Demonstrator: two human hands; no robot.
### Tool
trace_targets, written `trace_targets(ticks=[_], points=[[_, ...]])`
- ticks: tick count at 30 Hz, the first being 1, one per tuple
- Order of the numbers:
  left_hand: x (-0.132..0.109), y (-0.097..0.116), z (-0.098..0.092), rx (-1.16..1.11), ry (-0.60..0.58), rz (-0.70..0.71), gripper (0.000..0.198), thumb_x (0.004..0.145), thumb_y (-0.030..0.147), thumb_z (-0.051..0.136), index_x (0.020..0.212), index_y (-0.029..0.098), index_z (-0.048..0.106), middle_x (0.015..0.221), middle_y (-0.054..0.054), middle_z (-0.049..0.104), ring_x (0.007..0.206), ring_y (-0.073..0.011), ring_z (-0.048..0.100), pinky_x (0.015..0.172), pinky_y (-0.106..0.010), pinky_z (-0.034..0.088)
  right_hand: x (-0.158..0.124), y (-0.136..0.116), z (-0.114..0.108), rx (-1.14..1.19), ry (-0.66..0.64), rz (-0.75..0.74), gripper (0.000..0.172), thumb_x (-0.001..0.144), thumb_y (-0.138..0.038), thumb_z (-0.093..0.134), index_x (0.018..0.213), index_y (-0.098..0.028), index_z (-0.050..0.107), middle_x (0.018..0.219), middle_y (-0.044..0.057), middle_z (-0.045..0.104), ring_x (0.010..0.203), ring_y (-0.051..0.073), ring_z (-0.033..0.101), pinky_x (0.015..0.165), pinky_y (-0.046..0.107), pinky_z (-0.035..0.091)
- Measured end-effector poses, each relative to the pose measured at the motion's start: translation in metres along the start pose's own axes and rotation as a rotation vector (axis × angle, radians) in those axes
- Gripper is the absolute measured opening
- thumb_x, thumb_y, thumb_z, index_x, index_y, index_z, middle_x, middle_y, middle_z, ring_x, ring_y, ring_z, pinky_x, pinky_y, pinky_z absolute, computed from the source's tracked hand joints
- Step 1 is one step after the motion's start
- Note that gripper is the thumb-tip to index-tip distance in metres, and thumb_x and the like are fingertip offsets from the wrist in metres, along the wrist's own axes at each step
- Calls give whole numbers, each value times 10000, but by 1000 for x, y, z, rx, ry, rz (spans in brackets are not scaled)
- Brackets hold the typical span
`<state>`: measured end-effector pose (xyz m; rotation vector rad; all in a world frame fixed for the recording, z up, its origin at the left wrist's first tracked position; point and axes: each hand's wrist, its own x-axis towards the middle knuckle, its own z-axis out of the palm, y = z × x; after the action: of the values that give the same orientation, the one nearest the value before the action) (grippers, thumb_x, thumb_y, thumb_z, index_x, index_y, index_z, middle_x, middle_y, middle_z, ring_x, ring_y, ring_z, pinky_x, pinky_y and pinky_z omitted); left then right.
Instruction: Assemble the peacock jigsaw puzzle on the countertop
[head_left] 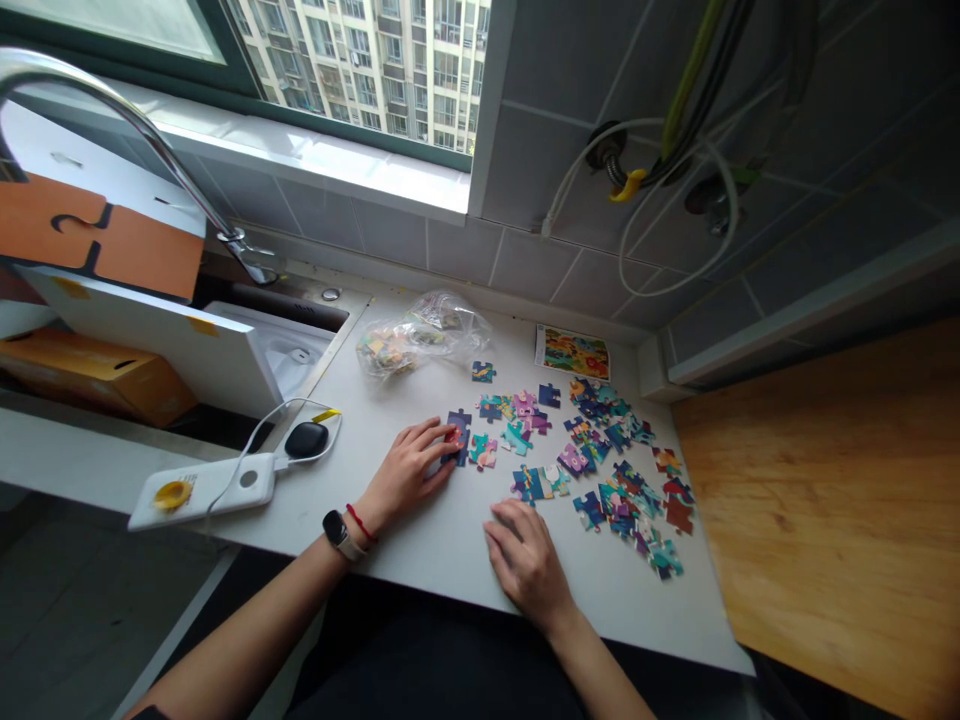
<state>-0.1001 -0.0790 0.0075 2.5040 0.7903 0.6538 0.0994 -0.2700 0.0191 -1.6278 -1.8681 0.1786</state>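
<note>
A dark puzzle section (465,440) lies on the white counter (367,425), the left hand's (409,465) fingers touching it; whether they grip cannot be told. The right hand (526,562) rests nearby, fingers bent, slightly apart. Loose pieces (592,430) spread rightward. Beyond are a plastic bag (450,325), picture card (574,353), window (360,60) and box-filled sink (306,291). The white device's (225,487) print is illegible.

Near the frame's centre the left grip (405,472) hides part of a dark piece (462,424), crinkled plastic blurs the bag's (450,322) contents, and the left edge cuts off the tap (177,165).
</note>
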Motion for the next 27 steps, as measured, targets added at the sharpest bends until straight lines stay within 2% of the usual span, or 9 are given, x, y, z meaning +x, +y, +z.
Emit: trace_targets(ticks=[4, 9, 23, 27], points=[[0, -1, 1, 14, 1, 10, 236, 1031, 269, 621, 1251, 279, 706, 1453, -62, 670, 1430, -300, 547, 1129, -510, 493, 4, 3, 3, -3, 16, 71, 232, 992, -120, 593, 1151, -232, 719, 1206, 119, 715, 1183, 281, 666, 996, 470, 612], [-1, -2, 3, 28, -9, 9, 240, 1035, 279, 620, 1264, 287, 692, 1472, -60, 656, 1441, -311, 535, 1132, -524, 487, 6, 5, 2, 1, -12, 81, 234, 979, -120, 602, 1147, -235, 718, 1228, 117, 714, 1195, 293, 662, 988, 478, 611], [1, 0, 1, 54, -22, 25, 223, 1035, 281, 606, 1242, 283, 688, 1439, -76, 674, 1424, -320, 552, 1121, -551, 498, 2, 6, 3, 33, 12, 84, 222, 999, -145, 596, 1146, -242, 732, 1193, 107, 726, 1180, 288, 674, 962, 466, 615], [2, 2, 0, 47, -16, 24, 225, 1033, 285, 603, 1237, 286, 698, 1435, -79, 674, 1423, -318, 554, 1124, -556, 501, -1, 7, 0, 95, 63, 94, 265, 1016, -171, 579, 1213, -257, 733, 1219, 103, 726, 1156, 272, 691, 985, 465, 616]])
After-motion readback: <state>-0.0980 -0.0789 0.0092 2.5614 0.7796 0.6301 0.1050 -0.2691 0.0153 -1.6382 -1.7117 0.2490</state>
